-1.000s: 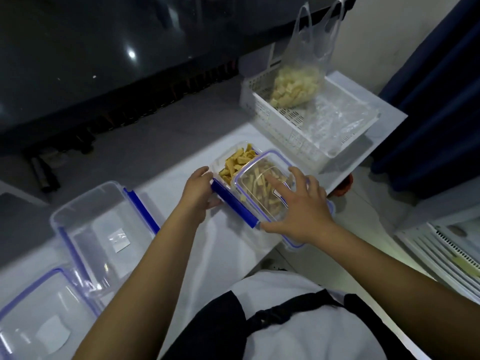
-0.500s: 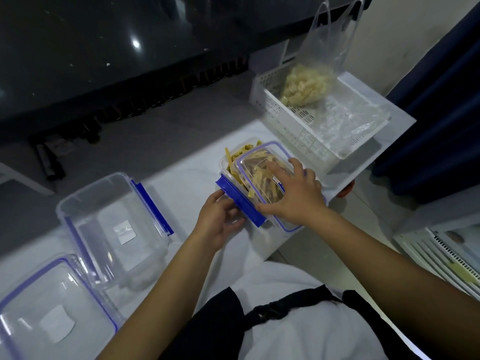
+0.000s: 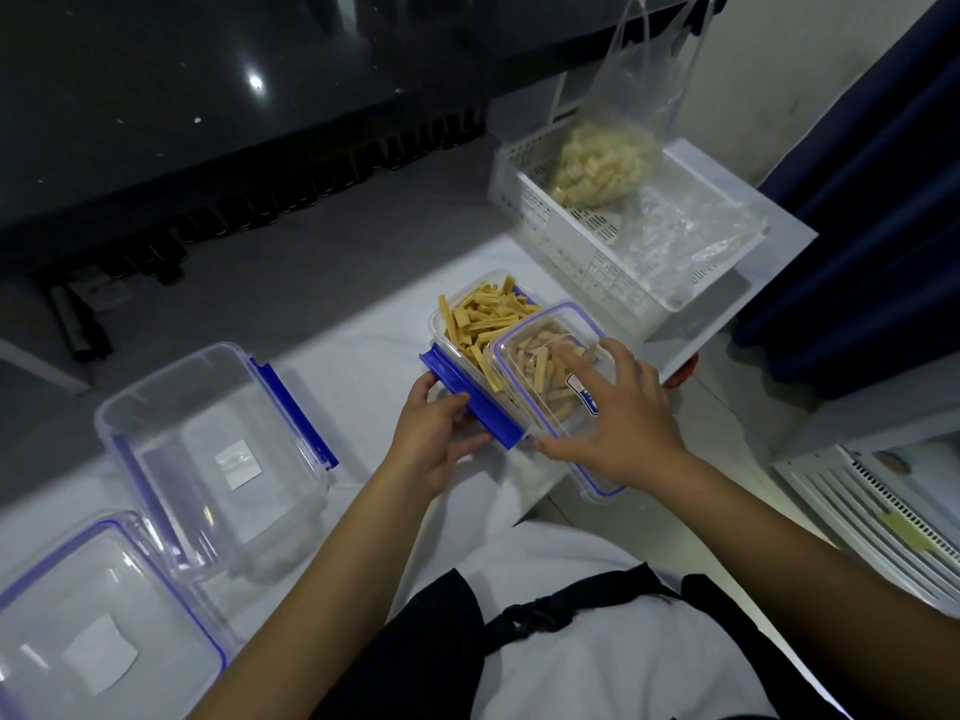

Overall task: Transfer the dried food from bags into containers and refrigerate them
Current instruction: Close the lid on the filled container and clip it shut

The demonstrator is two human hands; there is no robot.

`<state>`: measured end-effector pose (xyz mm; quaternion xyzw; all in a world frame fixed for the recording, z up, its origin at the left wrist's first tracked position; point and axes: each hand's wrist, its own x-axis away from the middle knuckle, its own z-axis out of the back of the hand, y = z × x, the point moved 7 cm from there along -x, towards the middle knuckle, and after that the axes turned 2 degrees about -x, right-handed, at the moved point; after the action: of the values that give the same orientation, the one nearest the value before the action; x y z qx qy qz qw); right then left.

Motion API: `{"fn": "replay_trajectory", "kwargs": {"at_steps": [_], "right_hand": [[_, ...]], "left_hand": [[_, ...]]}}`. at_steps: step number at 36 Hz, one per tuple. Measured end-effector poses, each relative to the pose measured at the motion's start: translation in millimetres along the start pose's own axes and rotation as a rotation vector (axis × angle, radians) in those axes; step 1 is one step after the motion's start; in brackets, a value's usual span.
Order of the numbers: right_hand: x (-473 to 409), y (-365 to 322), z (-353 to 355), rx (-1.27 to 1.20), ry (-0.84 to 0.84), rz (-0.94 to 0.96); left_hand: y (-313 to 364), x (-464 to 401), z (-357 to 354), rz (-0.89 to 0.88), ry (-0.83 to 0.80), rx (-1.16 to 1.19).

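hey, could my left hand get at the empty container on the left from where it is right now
Probably yes. The empty container sits open on the table just left of the left hand, with nothing between them. But that hand is busy gripping the blue clasp of the filled container, so it must let go first.

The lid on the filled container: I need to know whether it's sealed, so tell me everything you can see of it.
The lid is clear plastic with a blue rim line and a small label. It lies skewed and tilted over the near half of the filled container, so the yellow strips at the far end stay uncovered; it is not sealed. The right hand rests spread on top of it. The left hand grips the blue latch flap beside it.
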<state>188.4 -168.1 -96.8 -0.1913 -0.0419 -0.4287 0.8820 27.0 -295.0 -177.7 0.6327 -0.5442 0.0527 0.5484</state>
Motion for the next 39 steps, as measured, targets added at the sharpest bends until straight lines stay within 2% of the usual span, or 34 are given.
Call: {"fn": "replay_trajectory", "kwargs": {"at_steps": [5,14,20,25,33,39], "right_hand": [[4.4,-12.2,15.4,0.044,0.062,0.075],[-18.8,-46.2,0.9,0.284,0.029,0.173],[-44.7,-23.6,8.1,0.171,-0.031,0.066],[-45.2,-11.2,8.1,0.092,-0.063,0.062],[-30.8,4.3,22.0,-0.058,0.005,0.087],[-25.3,35.0,47.9,-0.103,0.068,0.023]], "left_hand": [[0.9,2.3,-0.8,-0.011,-0.004,0.005],[3.2,4.5,-2.7,-0.053,0.022,-0.044],[-0.2,5.6,-0.6,-0.019,0.045,-0.007],[-1.7,5.4,-1.1,-0.001,0.044,0.013],[-0.8,4.9,-1.8,-0.001,0.039,0.009],[0.6,5.7,-2.7,0.008,0.047,0.024]]}}
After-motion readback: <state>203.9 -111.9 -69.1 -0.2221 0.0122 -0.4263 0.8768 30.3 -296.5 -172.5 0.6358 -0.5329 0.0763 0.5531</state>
